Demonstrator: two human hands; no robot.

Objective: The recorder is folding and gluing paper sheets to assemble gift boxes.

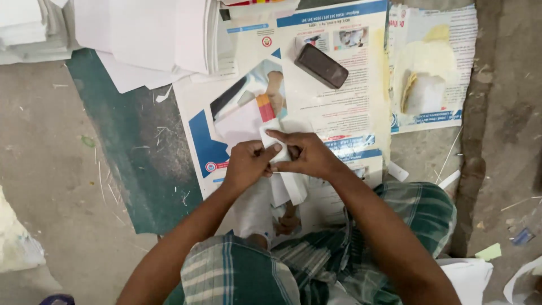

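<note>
One loose stack of white paper sheets lies upper left. Mid-floor, the left hand and right hand both pinch one narrow white folded paper strip over one printed blue-and-white poster; uneven pulling might tear or skew it, I'd say. One dark rectangular phone lies beyond.

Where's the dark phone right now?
In the head view the phone lies on the printed poster, up and right of both hands, left of the torn paper.
</note>
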